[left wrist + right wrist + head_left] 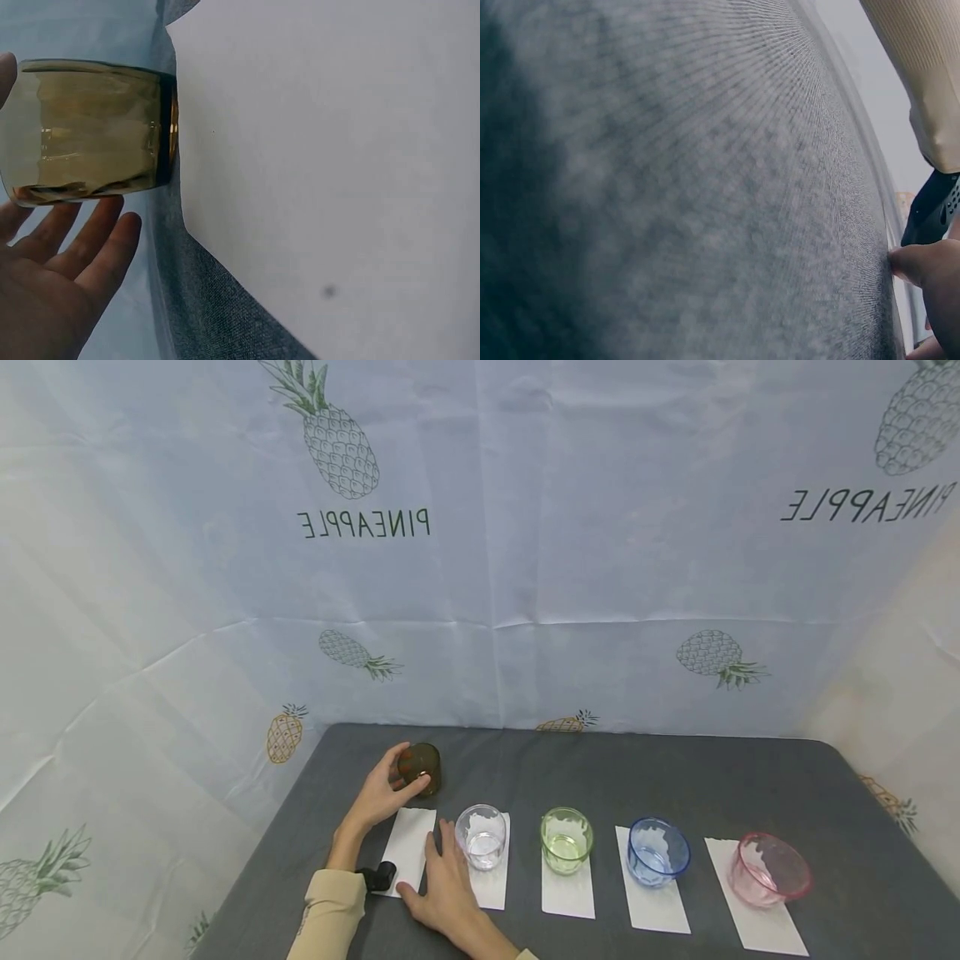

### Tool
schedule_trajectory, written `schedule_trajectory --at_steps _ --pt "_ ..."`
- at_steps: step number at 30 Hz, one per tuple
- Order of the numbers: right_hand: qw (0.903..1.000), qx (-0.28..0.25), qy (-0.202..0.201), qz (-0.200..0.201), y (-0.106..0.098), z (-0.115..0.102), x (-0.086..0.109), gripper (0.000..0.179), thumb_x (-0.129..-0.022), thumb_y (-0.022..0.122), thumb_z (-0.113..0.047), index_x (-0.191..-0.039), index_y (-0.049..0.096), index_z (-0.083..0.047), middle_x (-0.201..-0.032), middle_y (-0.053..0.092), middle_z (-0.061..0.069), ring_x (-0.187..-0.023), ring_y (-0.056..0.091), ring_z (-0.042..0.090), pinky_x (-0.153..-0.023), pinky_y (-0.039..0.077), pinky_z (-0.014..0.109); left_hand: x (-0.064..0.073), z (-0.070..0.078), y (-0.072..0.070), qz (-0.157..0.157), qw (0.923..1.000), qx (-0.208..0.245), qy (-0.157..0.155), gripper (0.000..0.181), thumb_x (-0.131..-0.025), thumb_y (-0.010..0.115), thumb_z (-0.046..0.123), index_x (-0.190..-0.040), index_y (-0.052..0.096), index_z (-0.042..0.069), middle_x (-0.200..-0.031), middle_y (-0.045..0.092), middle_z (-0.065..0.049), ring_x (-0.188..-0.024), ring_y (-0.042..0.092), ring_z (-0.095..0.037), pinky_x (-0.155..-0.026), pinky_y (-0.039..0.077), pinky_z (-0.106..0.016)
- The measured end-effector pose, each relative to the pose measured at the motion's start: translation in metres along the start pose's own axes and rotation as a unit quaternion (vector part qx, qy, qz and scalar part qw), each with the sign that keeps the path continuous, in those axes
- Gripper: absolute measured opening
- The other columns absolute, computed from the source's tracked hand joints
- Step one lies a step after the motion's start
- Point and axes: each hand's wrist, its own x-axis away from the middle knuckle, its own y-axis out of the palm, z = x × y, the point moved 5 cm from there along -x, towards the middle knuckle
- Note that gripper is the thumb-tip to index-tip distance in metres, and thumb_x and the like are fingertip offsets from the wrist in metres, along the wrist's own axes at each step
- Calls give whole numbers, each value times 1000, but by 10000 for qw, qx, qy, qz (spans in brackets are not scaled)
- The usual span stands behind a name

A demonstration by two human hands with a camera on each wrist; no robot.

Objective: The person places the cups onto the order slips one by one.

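An amber drinking glass (pixel 422 766) stands behind the leftmost white paper slip (pixel 411 843). My left hand (pixel 377 795) holds it with the thumb on the near side and the fingers round the far side; in the left wrist view, several fingers (pixel 97 251) show past the glass wall. My right hand (pixel 448 892) lies low over the table between that slip and the clear glass (pixel 482 839), fingers extended. Its thumb (pixel 919 262) is at the slip's edge in the right wrist view. The right fingertips come close to the clear glass; contact cannot be told.
Rightward in a row are a green glass (pixel 566 841), a blue glass (pixel 657 853) and a pink glass (pixel 768 870), each with a white paper slip beneath or beside it. Dark grey cloth covers the table (pixel 600 768). A pineapple-print curtain (pixel 600 568) hangs behind.
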Motion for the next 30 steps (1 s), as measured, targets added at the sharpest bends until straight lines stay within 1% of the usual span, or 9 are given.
schedule_trajectory --at_steps 5,7,12,16,21,25,30 --pt "10000 8 8 1 1 1 0 83 -80 84 -37 -137 53 16 -153 39 35 -141 42 57 -107 47 65 1 1 1 -25 9999 54 -88 81 -91 78 29 -157 35 10 -152 47 -23 -134 52 -51 -109 51 -55" --pt "10000 -4 9 -18 1 2 0 83 -80 83 -37 -138 53 16 -153 39 36 -141 42 57 -107 46 65 1 2 1 -12 10000 63 -66 81 -91 79 28 -157 36 10 -151 48 -23 -133 53 -51 -108 51 -56" --pt "10000 -28 9 -44 0 2 0 83 -81 83 -37 -137 54 16 -152 40 36 -141 42 57 -108 46 64 1 4 0 -6 9999 76 73 82 -91 79 25 -156 35 3 -148 50 -27 -131 55 -53 -108 51 -57" --pt "10000 -47 21 -52 0 1 0 83 -81 84 -36 -138 53 15 -153 40 37 -141 41 57 -109 46 64 3 7 -1 -73 9998 87 141 81 -91 79 23 -155 35 0 -148 50 -27 -131 55 -52 -108 50 -58" --pt "10000 -4 42 -2 0 2 1 83 -80 84 -37 -138 53 15 -152 41 35 -140 43 56 -109 46 63 7 11 -6 -103 9996 60 257 78 -91 79 22 -154 38 0 -148 51 -26 -129 57 -51 -106 51 -58" --pt "10000 32 73 27 1 3 0 84 -79 85 -37 -139 53 14 -152 42 33 -140 45 55 -108 47 62 13 13 -8 -164 9994 104 290 78 -90 80 21 -153 39 3 -147 53 -25 -127 59 -49 -106 52 -56" --pt "10000 27 71 52 1 2 0 85 -79 86 -37 -138 53 15 -152 42 33 -140 44 55 -108 47 63 18 16 -11 -256 9988 233 358 77 -90 80 21 -154 40 5 -148 52 -23 -127 60 -47 -106 52 -57"
